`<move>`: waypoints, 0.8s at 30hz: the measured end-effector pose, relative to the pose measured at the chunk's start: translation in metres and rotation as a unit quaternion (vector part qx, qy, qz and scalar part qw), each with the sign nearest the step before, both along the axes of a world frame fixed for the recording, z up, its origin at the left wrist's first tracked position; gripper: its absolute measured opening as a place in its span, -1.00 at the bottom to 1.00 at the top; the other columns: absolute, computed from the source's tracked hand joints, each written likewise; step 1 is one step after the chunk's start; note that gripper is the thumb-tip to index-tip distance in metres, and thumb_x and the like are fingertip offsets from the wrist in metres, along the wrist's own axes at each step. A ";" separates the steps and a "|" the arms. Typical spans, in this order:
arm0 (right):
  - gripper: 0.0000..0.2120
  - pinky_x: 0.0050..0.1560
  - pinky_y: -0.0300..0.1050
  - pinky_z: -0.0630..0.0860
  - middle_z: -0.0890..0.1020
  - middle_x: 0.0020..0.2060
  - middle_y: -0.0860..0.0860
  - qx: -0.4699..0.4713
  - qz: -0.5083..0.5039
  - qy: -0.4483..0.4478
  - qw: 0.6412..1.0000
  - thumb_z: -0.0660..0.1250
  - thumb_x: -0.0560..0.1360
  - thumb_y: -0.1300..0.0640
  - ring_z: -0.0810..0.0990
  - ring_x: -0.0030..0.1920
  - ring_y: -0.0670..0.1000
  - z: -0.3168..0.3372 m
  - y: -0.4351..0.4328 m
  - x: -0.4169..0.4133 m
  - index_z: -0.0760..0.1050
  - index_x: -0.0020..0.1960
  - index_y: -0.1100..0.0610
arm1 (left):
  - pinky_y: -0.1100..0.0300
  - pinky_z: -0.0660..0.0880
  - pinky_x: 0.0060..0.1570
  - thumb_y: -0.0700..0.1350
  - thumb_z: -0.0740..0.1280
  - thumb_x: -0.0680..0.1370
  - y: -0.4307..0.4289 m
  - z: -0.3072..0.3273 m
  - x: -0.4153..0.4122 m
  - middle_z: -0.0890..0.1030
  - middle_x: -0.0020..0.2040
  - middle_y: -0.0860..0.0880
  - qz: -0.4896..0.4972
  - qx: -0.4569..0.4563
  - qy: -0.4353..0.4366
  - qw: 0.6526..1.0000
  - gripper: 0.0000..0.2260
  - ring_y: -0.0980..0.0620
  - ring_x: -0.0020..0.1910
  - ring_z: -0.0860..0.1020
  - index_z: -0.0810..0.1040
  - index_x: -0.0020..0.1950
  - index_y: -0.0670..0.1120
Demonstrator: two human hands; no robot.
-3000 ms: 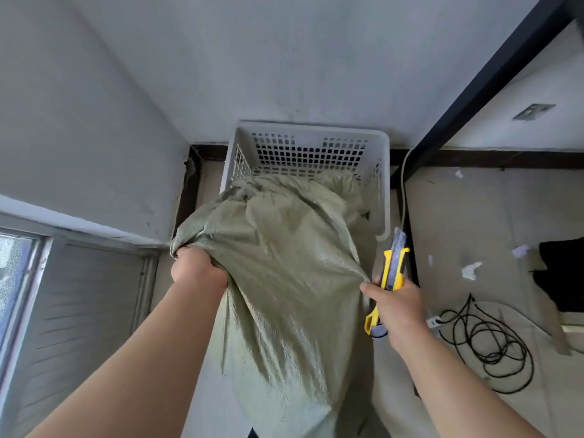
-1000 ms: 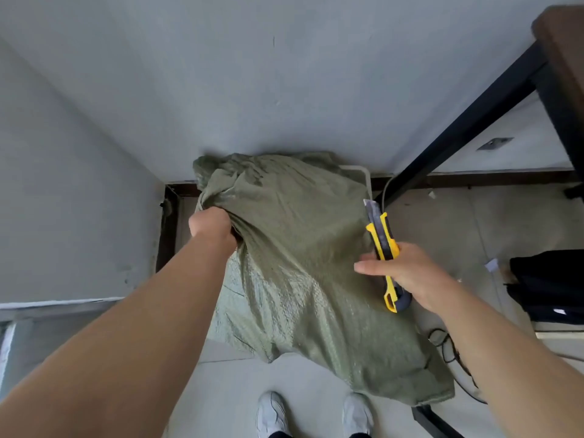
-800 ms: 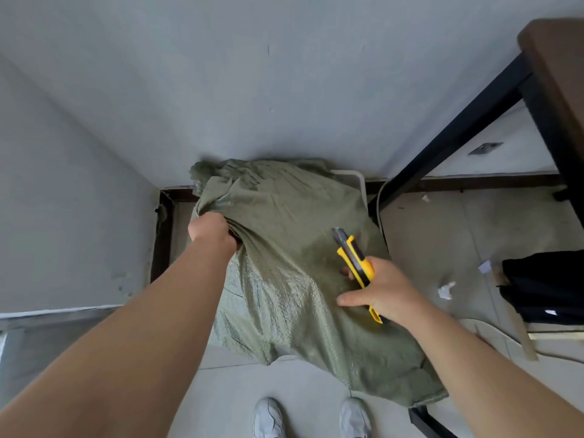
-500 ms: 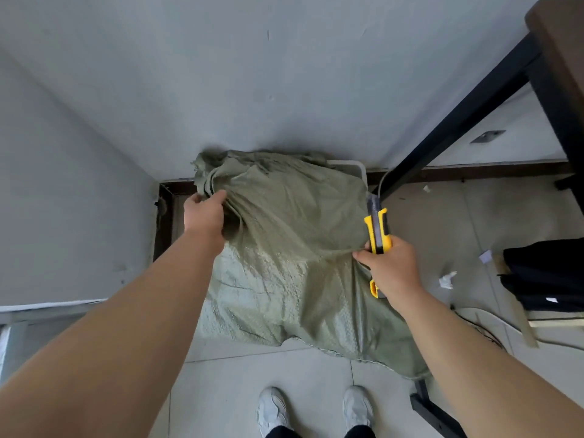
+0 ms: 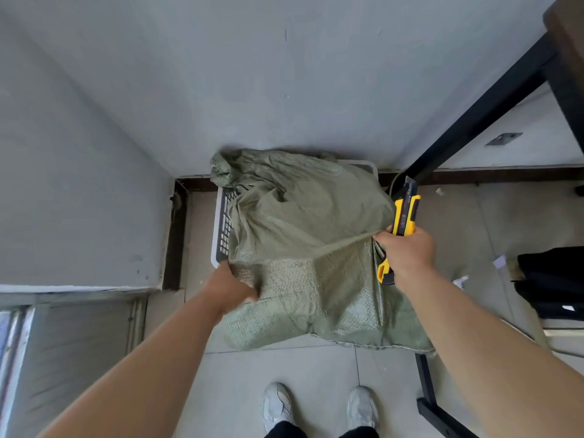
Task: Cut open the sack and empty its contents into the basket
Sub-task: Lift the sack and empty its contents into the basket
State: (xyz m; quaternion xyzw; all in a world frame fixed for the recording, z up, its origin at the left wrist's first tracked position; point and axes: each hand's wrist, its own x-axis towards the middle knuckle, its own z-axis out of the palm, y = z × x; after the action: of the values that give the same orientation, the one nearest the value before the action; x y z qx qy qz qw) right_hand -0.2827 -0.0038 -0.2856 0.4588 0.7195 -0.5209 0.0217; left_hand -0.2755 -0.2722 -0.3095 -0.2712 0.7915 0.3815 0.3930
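— Two hands on the sack (image 5: 303, 235) in the head view?
— Yes. It lies draped over the basket (image 5: 218, 229), long axis running from the wall toward the shoes (image 5: 278, 406). Its bunched end points at the wall, over the basket's far side; its flat stitched end rests on the floor (image 5: 284, 374) near the feet.
— And the left hand (image 5: 232, 287)?
— Closed on a fold of sack at the basket's near left corner.
— The right hand (image 5: 407, 251)?
— Wrapped around a yellow knife (image 5: 403, 222) while also pinching the sack's right edge, pulling a taut ridge across the cloth. The knife's tip points up and away, toward the black table leg (image 5: 474, 115).
— The basket itself?
— Mostly covered; only its white left wall and a far corner show.
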 end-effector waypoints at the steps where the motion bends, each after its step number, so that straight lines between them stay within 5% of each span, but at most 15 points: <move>1: -0.74 -0.43 -0.19 0.32 0.43 -0.45 0.00 -0.001 -0.001 -0.001 1.000 0.42 0.40 0.30 0.37 -0.44 -0.01 0.000 0.000 0.000 0.41 -0.33 0.07 | 0.11 0.46 -0.05 -0.34 0.50 0.31 0.000 0.000 0.002 0.48 0.10 -0.12 -0.013 -0.019 -0.010 1.000 -0.28 -0.09 -0.01 0.49 0.28 0.41 -0.21; 7: -0.76 -0.40 -0.19 0.33 0.46 -0.43 0.00 -0.028 -0.028 -0.003 0.999 0.44 0.40 0.29 0.39 -0.42 -0.01 -0.004 0.002 0.004 0.42 -0.30 0.07 | 0.08 0.56 -0.16 -0.17 0.60 0.27 -0.011 -0.007 0.009 0.65 -0.10 -0.10 -0.041 -0.064 0.031 0.997 -0.60 -0.07 -0.16 0.61 0.53 0.01 -0.20; 11: -0.77 -0.36 -0.18 0.37 0.48 -0.40 0.01 -0.030 -0.003 -0.005 1.000 0.45 0.38 0.28 0.43 -0.35 0.03 0.000 0.006 0.011 0.45 -0.29 0.07 | -0.07 0.62 -0.11 -0.25 0.49 0.37 -0.019 -0.005 0.018 0.62 -0.40 -0.09 0.017 -0.073 0.095 0.993 -0.77 -0.17 -0.22 0.67 0.44 -0.32 -0.15; 14: -0.76 -0.35 -0.18 0.36 0.48 -0.41 0.01 -0.031 0.020 0.000 0.999 0.45 0.37 0.30 0.42 -0.35 0.03 0.011 0.010 0.017 0.45 -0.30 0.06 | 0.10 0.49 -0.26 -0.19 0.44 0.43 -0.015 0.006 0.026 0.62 -0.31 -0.11 0.044 -0.096 0.140 0.985 -0.85 -0.18 -0.24 0.61 0.48 -0.26 -0.13; 24: -0.79 -0.40 -0.18 0.31 0.44 -0.42 0.02 -0.032 0.043 0.016 0.998 0.44 0.39 0.32 0.36 -0.42 -0.01 0.067 0.024 0.039 0.45 -0.26 0.11 | 0.17 0.35 -0.35 -0.19 0.27 0.54 0.006 0.071 0.052 0.54 -0.21 -0.04 0.124 -0.081 0.226 0.963 -0.96 0.00 -0.27 0.47 0.47 -0.03 -0.14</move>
State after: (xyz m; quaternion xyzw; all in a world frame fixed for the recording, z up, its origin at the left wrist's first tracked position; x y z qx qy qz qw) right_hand -0.2442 0.0203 -0.2184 0.4180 0.7219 -0.5494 0.0472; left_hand -0.2238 -0.2664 -0.2384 -0.3055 0.8479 0.4133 0.1303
